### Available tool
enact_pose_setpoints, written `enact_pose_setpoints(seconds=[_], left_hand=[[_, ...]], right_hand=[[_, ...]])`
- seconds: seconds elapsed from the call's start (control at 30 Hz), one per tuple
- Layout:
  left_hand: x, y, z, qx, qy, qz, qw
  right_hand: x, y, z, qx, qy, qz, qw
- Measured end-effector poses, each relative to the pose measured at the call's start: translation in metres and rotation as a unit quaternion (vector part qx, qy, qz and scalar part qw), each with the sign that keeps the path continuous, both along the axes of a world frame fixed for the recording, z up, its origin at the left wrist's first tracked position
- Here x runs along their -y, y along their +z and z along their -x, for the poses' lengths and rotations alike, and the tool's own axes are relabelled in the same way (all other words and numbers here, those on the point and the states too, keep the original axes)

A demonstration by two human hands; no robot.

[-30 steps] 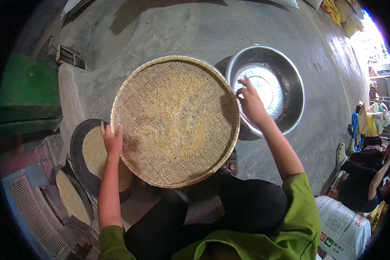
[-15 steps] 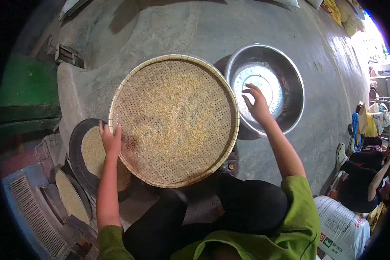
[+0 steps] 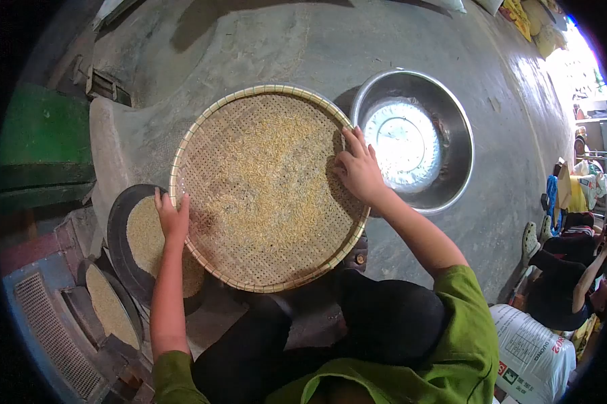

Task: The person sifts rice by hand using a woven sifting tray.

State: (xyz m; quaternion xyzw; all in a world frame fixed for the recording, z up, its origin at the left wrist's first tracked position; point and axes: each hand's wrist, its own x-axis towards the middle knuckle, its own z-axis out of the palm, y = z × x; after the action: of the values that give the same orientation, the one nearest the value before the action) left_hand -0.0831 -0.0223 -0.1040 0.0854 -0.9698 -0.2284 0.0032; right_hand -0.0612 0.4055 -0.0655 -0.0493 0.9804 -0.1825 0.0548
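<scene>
Two hands: left (image 3: 172, 219) grips sieve (image 3: 249, 277), right (image 3: 359, 168) flat.

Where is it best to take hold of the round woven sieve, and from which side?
Take the round woven sieve by its raised rim, from outside at two opposite edges, as the left hand does on the left. It is wide and shallow, with loose grain across the mesh; a one-sided grip would probably tip it.

The left hand (image 3: 172, 219) grips the woven tray (image 3: 202, 128) rim; the right hand (image 3: 359, 168) rests on its grain (image 3: 270, 182).
</scene>
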Motion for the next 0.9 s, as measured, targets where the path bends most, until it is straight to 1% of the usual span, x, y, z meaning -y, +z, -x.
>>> enact_pose_setpoints(seconds=[0.03, 0.2, 0.33, 0.4, 0.43, 0.5, 0.53, 0.57, 0.6, 0.63, 0.67, 0.7, 0.77, 0.8, 0.83, 0.87, 0.9], left_hand=[[-0.001, 0.002, 0.0, 0.012, 0.007, -0.002, 1.0], [0.001, -0.001, 0.0, 0.004, -0.003, -0.003, 1.0], [0.004, -0.004, 0.001, -0.004, -0.009, 0.005, 1.0], [0.004, -0.006, 0.0, -0.007, -0.007, 0.004, 1.0], [0.004, -0.006, 0.0, -0.011, -0.006, 0.004, 1.0], [0.004, -0.005, 0.0, -0.007, -0.006, 0.007, 1.0], [0.003, -0.004, 0.001, -0.004, -0.006, 0.009, 1.0], [0.003, -0.004, 0.001, -0.004, -0.002, 0.01, 1.0], [0.003, -0.004, 0.002, -0.002, 0.002, 0.005, 1.0], [0.003, -0.004, 0.001, 0.0, 0.008, -0.001, 1.0], [0.002, -0.003, -0.001, 0.001, 0.019, 0.0, 1.0], [0.0, -0.001, -0.002, -0.001, 0.01, 0.009, 1.0], [0.001, -0.003, 0.0, -0.006, 0.012, 0.015, 1.0], [0.004, -0.009, 0.001, -0.018, 0.021, 0.0, 1.0], [0.003, -0.008, 0.002, -0.03, 0.028, -0.014, 0.999], [0.002, -0.007, 0.001, -0.049, 0.023, 0.0, 0.999], [0.0, -0.006, 0.001, -0.051, 0.029, 0.0, 0.998]], right_hand=[[0.0, -0.003, 0.0, 0.0, 0.002, 0.0, 1.0], [0.002, -0.005, 0.001, 0.018, -0.013, -0.033, 0.999], [-0.001, -0.004, 0.002, 0.01, -0.007, -0.018, 1.0], [-0.008, 0.002, 0.001, -0.021, -0.023, 0.076, 0.997], [-0.013, 0.005, 0.001, -0.02, -0.022, 0.077, 0.997], [-0.028, 0.012, 0.001, -0.043, -0.045, 0.197, 0.978], [-0.041, 0.005, -0.001, -0.121, -0.027, 0.179, 0.976], [-0.049, 0.014, -0.002, -0.109, -0.053, 0.225, 0.967], [-0.062, 0.003, -0.003, -0.12, -0.078, 0.231, 0.962], [-0.071, -0.001, -0.006, -0.089, -0.145, 0.235, 0.957], [-0.084, -0.01, -0.008, -0.035, -0.204, 0.213, 0.955], [-0.105, -0.034, -0.014, -0.01, -0.196, 0.13, 0.972], [-0.124, -0.054, -0.027, 0.011, -0.141, 0.04, 0.989], [-0.121, -0.056, -0.028, 0.01, -0.133, 0.041, 0.99], [-0.116, -0.054, -0.027, -0.022, -0.151, 0.08, 0.985], [-0.111, -0.051, -0.026, -0.052, -0.169, 0.12, 0.977], [-0.105, -0.048, -0.024, -0.053, -0.162, 0.121, 0.978]])
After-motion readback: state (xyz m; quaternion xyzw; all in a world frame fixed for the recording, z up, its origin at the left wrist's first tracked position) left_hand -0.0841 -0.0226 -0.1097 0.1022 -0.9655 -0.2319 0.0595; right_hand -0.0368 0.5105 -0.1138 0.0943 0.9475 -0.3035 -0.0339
